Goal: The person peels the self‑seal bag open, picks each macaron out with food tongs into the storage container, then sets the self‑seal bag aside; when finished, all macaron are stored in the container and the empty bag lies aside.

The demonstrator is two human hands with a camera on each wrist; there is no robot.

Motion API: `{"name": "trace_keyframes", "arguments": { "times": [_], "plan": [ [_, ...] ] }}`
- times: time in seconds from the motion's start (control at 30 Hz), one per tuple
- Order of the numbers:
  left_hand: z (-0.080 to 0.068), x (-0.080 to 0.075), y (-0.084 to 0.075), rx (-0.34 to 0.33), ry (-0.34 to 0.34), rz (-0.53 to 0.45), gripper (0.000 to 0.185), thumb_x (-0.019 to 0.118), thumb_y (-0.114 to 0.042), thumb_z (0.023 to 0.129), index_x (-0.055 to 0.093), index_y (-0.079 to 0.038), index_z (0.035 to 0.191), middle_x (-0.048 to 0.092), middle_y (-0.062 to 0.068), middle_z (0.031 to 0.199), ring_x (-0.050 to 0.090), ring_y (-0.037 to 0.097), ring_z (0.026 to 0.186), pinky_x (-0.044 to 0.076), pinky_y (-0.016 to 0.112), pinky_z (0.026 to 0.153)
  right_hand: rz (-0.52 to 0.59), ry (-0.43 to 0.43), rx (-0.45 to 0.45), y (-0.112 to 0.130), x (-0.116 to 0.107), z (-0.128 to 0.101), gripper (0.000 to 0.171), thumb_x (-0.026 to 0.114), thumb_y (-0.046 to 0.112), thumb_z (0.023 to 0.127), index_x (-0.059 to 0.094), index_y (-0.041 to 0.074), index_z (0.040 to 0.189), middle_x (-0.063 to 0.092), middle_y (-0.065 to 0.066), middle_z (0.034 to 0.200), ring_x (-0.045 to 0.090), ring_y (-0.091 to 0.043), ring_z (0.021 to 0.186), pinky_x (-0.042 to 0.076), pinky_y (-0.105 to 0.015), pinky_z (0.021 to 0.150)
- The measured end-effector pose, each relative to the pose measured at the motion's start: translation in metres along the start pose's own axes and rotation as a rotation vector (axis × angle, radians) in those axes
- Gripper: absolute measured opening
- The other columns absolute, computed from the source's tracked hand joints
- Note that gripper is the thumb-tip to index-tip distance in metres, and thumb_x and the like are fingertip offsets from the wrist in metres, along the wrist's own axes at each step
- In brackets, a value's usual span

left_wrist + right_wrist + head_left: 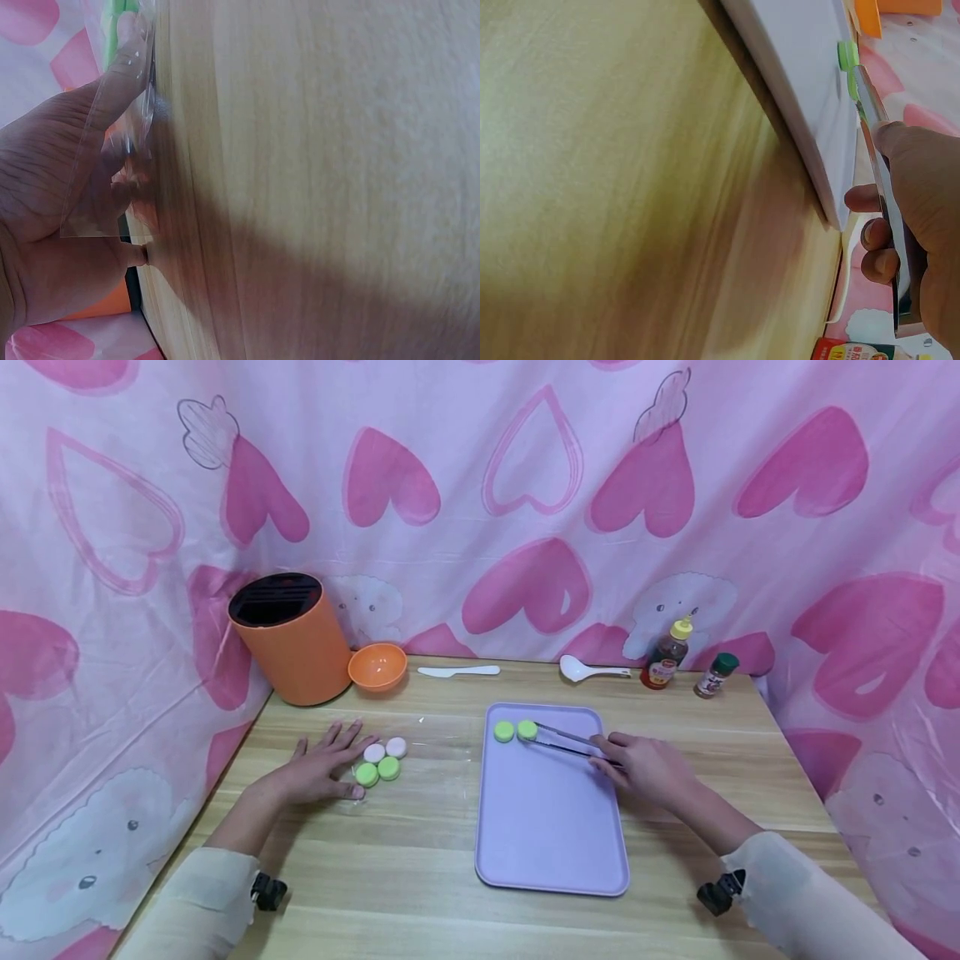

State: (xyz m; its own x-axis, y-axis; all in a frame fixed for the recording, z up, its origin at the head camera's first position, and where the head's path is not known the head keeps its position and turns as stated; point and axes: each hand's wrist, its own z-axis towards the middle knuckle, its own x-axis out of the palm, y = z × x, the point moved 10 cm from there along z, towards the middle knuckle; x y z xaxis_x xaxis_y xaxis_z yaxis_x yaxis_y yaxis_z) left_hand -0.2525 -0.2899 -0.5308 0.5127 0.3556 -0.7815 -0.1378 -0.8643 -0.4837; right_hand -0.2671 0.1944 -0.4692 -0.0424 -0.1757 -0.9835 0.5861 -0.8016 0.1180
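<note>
- I see a pale wooden table top (420,860) with a straight grain and a smooth, faintly satin finish.
- The flat lilac plastic tray (551,827) looks matt and smooth.
- My right hand (645,768) holds slim metal tongs (566,742), bright and polished in the right wrist view.
- The round green discs (515,731) at the tray's far end look matt and slightly chalky; so do the green and pale pink discs (382,760) on the left.
- Under my left hand (322,768) lies a clear glossy plastic bag (112,150), creased.
- The orange cylindrical plastic holder (292,647) and small orange plastic bowl (377,666) have a soft sheen.
- The pink heart-print cloth backdrop (525,485) is matt and wrinkled.
</note>
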Motion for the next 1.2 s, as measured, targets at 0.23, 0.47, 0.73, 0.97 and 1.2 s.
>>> {"name": "trace_keyframes", "arguments": {
  "times": [0.23,0.47,0.73,0.97,1.2],
  "plan": [
    [-0.002,-0.002,-0.003,0.017,-0.008,0.001,0.101,0.080,-0.060,0.095,0.029,-0.030,0.177,0.000,0.015,0.188,-0.012,0.055,0.170,-0.016,0.090,0.121,-0.017,0.016,-0.004,0.002,0.010,0.000,0.045,0.079,0.041,0.103,0.077,0.016,0.141,0.070,0.003,0.093,0.048,-0.003,0.062,0.041,-0.019,0.055],
    [-0.001,-0.003,-0.003,0.018,-0.008,0.006,0.101,0.079,-0.060,0.095,0.028,-0.030,0.177,0.000,0.015,0.188,-0.012,0.055,0.170,-0.016,0.090,0.121,-0.006,0.008,-0.013,0.001,0.010,0.001,0.044,0.080,0.040,0.103,0.076,0.016,0.141,0.068,0.003,0.091,0.048,-0.002,0.062,0.041,-0.018,0.055],
    [-0.002,-0.002,-0.003,0.013,-0.005,0.006,0.102,0.080,-0.060,0.095,0.028,-0.030,0.177,-0.001,0.015,0.188,-0.012,0.055,0.170,-0.015,0.090,0.121,0.018,-0.012,-0.009,-0.001,0.006,-0.001,0.043,0.080,0.038,0.103,0.076,0.016,0.140,0.072,-0.003,0.099,0.054,-0.005,0.067,0.050,-0.025,0.059],
    [-0.003,-0.002,-0.002,0.011,-0.005,0.009,0.102,0.080,-0.060,0.095,0.028,-0.029,0.177,-0.001,0.015,0.188,-0.012,0.055,0.170,-0.014,0.091,0.121,0.035,0.001,0.011,0.002,0.001,0.001,0.048,0.080,0.039,0.103,0.074,0.017,0.145,0.076,-0.004,0.105,0.060,-0.008,0.072,0.060,-0.029,0.065],
    [0.000,-0.001,0.000,0.009,-0.001,0.011,0.102,0.079,-0.062,0.094,0.027,-0.032,0.177,-0.001,0.014,0.188,-0.012,0.055,0.170,-0.014,0.091,0.121,0.016,0.031,-0.007,0.021,-0.003,0.012,0.051,0.078,0.043,0.104,0.072,0.019,0.149,0.079,-0.008,0.116,0.077,-0.019,0.087,0.070,-0.041,0.078]
  ]
}}
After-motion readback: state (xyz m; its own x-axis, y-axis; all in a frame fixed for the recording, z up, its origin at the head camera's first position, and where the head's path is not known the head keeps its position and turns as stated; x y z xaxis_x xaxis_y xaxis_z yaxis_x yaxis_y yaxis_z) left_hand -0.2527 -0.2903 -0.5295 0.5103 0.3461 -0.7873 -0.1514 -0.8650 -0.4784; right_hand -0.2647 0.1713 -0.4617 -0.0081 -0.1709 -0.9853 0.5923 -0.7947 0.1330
